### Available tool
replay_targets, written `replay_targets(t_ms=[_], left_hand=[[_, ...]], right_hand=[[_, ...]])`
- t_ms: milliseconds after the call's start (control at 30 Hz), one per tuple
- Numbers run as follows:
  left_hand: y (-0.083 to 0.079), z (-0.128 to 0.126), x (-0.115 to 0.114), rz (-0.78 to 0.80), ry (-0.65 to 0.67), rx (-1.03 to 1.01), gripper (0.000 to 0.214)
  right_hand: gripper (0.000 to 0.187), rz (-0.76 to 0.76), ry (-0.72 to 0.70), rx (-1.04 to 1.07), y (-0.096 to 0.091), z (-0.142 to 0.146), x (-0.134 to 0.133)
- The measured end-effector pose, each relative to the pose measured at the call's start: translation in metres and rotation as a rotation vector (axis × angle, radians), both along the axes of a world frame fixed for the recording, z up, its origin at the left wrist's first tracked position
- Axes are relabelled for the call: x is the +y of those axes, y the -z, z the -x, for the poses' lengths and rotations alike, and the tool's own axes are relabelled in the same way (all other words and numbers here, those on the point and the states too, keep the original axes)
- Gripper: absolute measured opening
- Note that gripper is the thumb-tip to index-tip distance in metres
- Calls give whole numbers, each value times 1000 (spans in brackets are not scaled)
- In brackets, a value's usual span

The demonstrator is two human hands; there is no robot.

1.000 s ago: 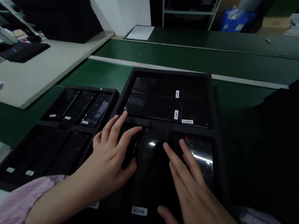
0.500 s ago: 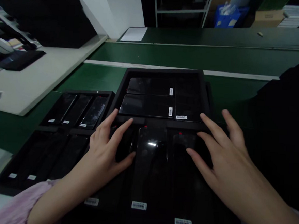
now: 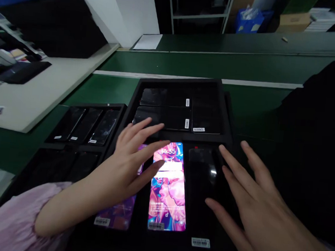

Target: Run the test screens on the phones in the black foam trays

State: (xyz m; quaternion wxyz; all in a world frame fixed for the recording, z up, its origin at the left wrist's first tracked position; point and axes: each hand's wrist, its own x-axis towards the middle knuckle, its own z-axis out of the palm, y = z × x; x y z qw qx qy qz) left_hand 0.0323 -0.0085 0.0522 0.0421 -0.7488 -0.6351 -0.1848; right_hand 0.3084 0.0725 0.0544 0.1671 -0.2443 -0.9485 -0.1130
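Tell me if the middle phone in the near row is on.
On: the middle phone shows a lit, colourful lock screen with a clock; the right-hand phone is dark.

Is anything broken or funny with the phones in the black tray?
Nothing looks broken or spilled. Only the middle phone and the left phone, under the left hand, glow; the right phone is dark.

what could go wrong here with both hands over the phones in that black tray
1. The left hand lies spread over one lit phone, with fingers reaching onto the lit middle phone. Stray touches could trigger something on either screen.
2. The right hand hangs open over the dark phone. Pressing down there might smudge the glass or shift it in the tray.
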Motion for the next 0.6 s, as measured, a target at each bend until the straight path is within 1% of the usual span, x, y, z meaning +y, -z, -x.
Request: replay_targets(t_ms=[67,100,200,267,433,533,600], left_hand=[[-5,-10,14,52,94,52,34],[-7,-15,21,70,114,79,35],[-8,-27,38,58,105,121,40],[-7,-31,45,45,93,99,41],[-3,-31,52,177,117,-9,48],[2,-30,52,168,110,-47,50],[4,-30,52,144,110,-56,49]], right_hand=[[60,-11,-6,1,-1,-3,-1],[60,-20,-5,-6,-1,-5,-2],[61,-41,0,-28,0,-9,-8],[63,-30,-7,-36,-1,-10,-9],[63,10,-82,-27,-11,-17,7],[63,40,-91,-12,-12,-23,14],[62,15,-53,-8,-8,-23,9]])
